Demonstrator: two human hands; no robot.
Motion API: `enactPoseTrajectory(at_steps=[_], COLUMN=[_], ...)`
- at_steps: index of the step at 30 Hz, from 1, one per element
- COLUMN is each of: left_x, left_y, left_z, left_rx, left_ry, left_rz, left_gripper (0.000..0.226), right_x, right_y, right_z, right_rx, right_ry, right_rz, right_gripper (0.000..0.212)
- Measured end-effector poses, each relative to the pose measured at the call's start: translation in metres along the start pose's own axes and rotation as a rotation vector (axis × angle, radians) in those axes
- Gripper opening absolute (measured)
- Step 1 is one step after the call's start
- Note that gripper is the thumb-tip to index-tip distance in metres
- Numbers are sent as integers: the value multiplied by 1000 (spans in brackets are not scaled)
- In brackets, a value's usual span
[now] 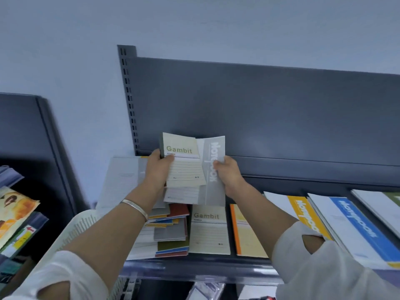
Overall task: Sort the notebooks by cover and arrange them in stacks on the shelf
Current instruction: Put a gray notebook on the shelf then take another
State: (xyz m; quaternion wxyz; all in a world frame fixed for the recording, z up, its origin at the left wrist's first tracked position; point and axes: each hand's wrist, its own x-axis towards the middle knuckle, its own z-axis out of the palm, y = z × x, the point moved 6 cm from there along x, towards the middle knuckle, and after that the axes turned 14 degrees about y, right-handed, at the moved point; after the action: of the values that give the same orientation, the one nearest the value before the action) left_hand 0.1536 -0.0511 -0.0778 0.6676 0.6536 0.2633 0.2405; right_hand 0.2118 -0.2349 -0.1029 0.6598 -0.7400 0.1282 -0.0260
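Observation:
My left hand [159, 169] grips a cream "Gambit" notebook [184, 167] by its left edge, held up above the shelf [194, 267]. My right hand [229, 174] pinches a grey "Notebook" notebook [213, 182] by its right edge, partly behind the cream one. Another grey-lined notebook [181, 194] shows just below them; which hand holds it is unclear. On the shelf lie a mixed pile of coloured notebooks [171, 232], a cream Gambit stack [208, 230], an orange-spined stack [246, 232], a yellow-banded stack [303, 211] and a blue-banded stack [355, 226].
A dark back panel [281, 109] rises behind the shelf, with a slotted upright [128, 98] at its left. A large grey notebook [123, 180] lies far left on the shelf. A white basket [84, 224] sits under my left arm. Another rack with printed goods [15, 213] stands left.

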Motion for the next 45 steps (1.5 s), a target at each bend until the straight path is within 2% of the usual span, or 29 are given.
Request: enactPoseTrajectory(at_steps=[6,11,14,17,23,25,27,30,33,37,41,45], left_x=[-36,-56,-66,-75,-90,-96,-102,-107,-111,-115,-111,-109], left_y=[-10,-28,-43,-55,-76,-82,-88,-99,-113,-119,-118,-115], left_z=[61,93,97,89,71,69,70,74,78,83,86,90], left_rx=[33,278,483,691,988,1055,1135,1266,1336,1419,1454,1547], left_ry=[-146,-154,-133,-105,-85,-85,-101,-190,-314,-357,-468,-546], left_rz=[4,18,45,86,192,218,215,190,158,276,411,467], left_gripper=[20,25,24,33,61,62,53,39,47,67,59,49], right_x=[21,34,41,44,32,29,28,27,25,22,21,16], right_y=[10,18,28,38,55,61,67,71,73,75,73,73], right_z=[-95,-170,-199,-207,-179,-173,-171,-173,-174,-174,-174,-175], right_rx=[-148,-258,-328,-335,-445,-504,-528,-536,-532,-566,-557,-534], right_ry=[258,406,387,348,108,51,22,4,-20,-34,41,106], right_rz=[-82,-113,-104,-100,-200,-238,-236,-181,-125,-96,-86,-69], right_gripper=[13,22,24,27,28,29,28,29,30,34,37,37])
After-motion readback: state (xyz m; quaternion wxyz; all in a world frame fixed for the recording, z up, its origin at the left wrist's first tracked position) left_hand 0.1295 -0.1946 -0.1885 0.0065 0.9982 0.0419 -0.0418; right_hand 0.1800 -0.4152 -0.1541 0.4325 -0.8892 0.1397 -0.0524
